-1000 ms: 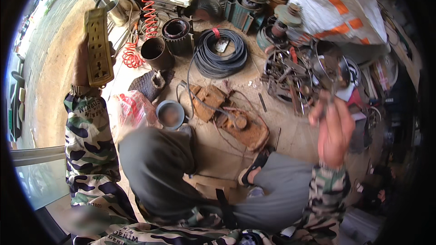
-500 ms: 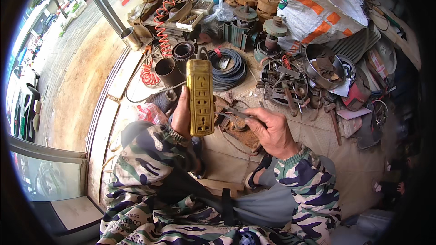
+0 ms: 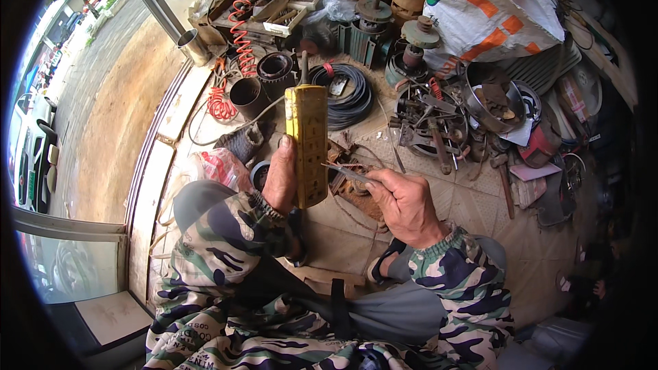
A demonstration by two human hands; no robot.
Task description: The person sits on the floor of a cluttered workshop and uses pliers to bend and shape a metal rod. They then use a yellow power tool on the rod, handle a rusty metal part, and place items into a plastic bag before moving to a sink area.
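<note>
In the centre of the frame, the left hand (image 3: 279, 179) is closed round the yellow power strip (image 3: 308, 140), thumb along its left edge and fingers hidden behind it. Just right of centre, the right hand (image 3: 409, 209) pinches a thin metal tool (image 3: 351, 173) between thumb and curled fingers, its tip near the strip's right edge, though whether they touch I cannot tell. A black cable coil (image 3: 354, 104) lies at upper centre, a white sack (image 3: 473, 27) at upper right.
</note>
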